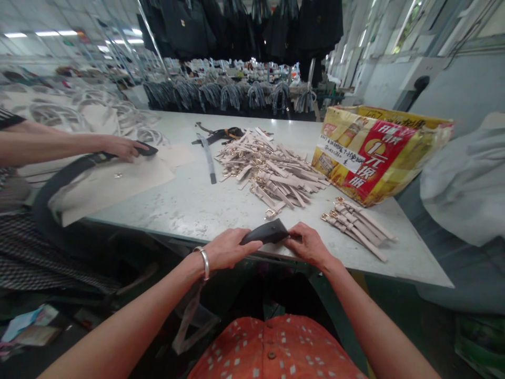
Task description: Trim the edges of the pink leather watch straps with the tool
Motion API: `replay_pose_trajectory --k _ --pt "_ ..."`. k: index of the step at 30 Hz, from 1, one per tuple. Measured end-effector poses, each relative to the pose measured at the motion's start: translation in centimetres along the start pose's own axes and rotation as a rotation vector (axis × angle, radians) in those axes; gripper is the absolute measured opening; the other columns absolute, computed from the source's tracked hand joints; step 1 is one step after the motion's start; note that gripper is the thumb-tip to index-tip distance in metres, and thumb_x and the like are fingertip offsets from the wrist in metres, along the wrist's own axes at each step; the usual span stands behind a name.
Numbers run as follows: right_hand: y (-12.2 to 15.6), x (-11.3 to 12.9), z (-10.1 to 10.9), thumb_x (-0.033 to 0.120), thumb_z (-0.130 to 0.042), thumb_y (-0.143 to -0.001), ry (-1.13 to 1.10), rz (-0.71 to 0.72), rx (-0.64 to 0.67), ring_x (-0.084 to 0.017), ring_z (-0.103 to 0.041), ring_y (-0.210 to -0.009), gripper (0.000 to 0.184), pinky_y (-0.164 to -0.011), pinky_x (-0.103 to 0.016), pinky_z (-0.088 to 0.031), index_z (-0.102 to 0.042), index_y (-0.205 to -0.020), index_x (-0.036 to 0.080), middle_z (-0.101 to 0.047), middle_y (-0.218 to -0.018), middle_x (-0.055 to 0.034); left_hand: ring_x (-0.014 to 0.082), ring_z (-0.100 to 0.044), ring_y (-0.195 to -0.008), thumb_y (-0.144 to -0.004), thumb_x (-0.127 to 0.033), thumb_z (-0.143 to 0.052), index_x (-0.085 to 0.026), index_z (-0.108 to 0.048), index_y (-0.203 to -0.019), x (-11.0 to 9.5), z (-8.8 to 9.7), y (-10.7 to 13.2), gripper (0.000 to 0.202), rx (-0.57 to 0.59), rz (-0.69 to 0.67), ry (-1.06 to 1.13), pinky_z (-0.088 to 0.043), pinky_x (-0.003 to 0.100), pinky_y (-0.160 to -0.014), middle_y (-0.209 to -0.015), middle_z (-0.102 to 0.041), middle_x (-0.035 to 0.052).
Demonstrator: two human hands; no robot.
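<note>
A worker's left hand [229, 249] and right hand [310, 245] hold their grip closed on a black strap piece [266, 232] at the near edge of a white work surface [189, 205]. Beige straps [268, 168] with gold buckles lie heaped beside a red-and-yellow carton [379, 152]. A co-worker's hand [122, 148] rests at left, beneath hanging black bags [240, 26].

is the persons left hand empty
No, the left hand grips one end of a black strap piece, and the right hand holds the other end.
</note>
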State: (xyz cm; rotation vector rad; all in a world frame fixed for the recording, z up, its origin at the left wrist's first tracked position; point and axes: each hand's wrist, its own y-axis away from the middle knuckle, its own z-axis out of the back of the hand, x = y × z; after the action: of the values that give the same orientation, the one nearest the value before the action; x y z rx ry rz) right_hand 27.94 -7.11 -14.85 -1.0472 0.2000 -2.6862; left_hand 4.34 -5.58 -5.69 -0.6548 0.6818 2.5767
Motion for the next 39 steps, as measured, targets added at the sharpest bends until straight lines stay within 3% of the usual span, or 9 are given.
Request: replay_pose_trajectory --k 4,7,13,19,25,33,39 --pt "0.0 0.4 0.3 0.017 -0.060 -0.072 0.111 0.005 -0.035 -0.015 -0.052 -0.075 0.014 -0.067 -0.026 -0.038 -0.062 -0.085 0.021 -0.059 -0.081 -0.0010 0.0131 -0.052 -0.043 -0.079 -0.062 -0.034 -0.019 -0.050 -0.079 1.4 0.6 0.8 0.047 -0.013 0.017 0.060 -0.038 0.023 -0.040 -0.059 -0.055 -0.0020" --pt "0.5 0.6 0.3 0.011 -0.055 -0.075 0.190 0.098 -0.080 -0.016 -0.053 -0.079 0.013 -0.071 -0.028 -0.038 -0.060 -0.082 0.021 -0.060 -0.084 -0.0028 0.0130 -0.053 -0.044 -0.078 -0.063 -0.035 -0.018 -0.049 -0.078 1.9 1.2 1.9 0.047 -0.016 0.042 0.074 -0.038 0.022 -0.040 -0.058 -0.054 -0.0024" --pt "1.8 0.2 -0.4 0.011 -0.054 -0.077 0.039 0.234 -0.102 -0.018 -0.053 -0.091 0.015 -0.081 -0.033 -0.041 -0.061 -0.085 0.021 -0.061 -0.095 -0.0057 0.0133 -0.054 -0.043 -0.077 -0.063 -0.038 -0.019 -0.054 -0.083 2.1 1.3 2.8 0.048 0.010 0.045 0.026 -0.039 0.023 -0.041 -0.060 -0.055 -0.0026" --pt "1.5 0.0 -0.4 0.013 -0.055 -0.077 -0.090 0.167 -0.107 -0.016 -0.054 -0.085 0.011 -0.078 -0.031 -0.042 -0.061 -0.081 0.021 -0.061 -0.087 -0.0038 0.0136 -0.054 -0.046 -0.076 -0.063 -0.039 -0.019 -0.057 -0.081 1.5 1.3 2.5 0.048 0.039 0.040 -0.059 -0.038 0.023 -0.043 -0.066 -0.060 -0.0004" --pt "1.1 -0.1 -0.2 0.012 -0.055 -0.074 -0.046 0.112 -0.094 -0.016 -0.052 -0.080 0.016 -0.073 -0.029 -0.041 -0.059 -0.088 0.019 -0.059 -0.084 -0.0036 0.0132 -0.053 -0.043 -0.076 -0.060 -0.040 -0.019 -0.056 -0.080 1.0 1.4 0.7 0.044 0.101 0.025 -0.033 -0.036 0.022 -0.041 -0.060 -0.058 -0.0009" --pt "0.5 0.2 -0.6 0.009 -0.054 -0.068 0.025 0.023 -0.109 -0.016 -0.052 -0.077 0.022 -0.073 -0.028 -0.040 -0.064 -0.085 0.019 -0.060 -0.080 -0.0033 0.0127 -0.051 -0.040 -0.077 -0.063 -0.039 -0.018 -0.053 -0.083 2.8 1.9 -0.3 0.047 0.140 0.045 0.024 -0.037 0.021 -0.039 -0.055 -0.055 -0.0021" --pt "0.2 0.4 -1.5 0.018 -0.059 -0.072 0.046 -0.016 -0.173 -0.016 -0.052 -0.075 0.008 -0.071 -0.028 -0.040 -0.064 -0.078 0.019 -0.060 -0.076 -0.0033 0.0123 -0.052 -0.040 -0.077 -0.062 -0.041 -0.019 -0.053 -0.081 3.3 2.3 -1.0 0.045 0.172 0.002 0.026 -0.037 0.021 -0.038 -0.055 -0.055 -0.0024"
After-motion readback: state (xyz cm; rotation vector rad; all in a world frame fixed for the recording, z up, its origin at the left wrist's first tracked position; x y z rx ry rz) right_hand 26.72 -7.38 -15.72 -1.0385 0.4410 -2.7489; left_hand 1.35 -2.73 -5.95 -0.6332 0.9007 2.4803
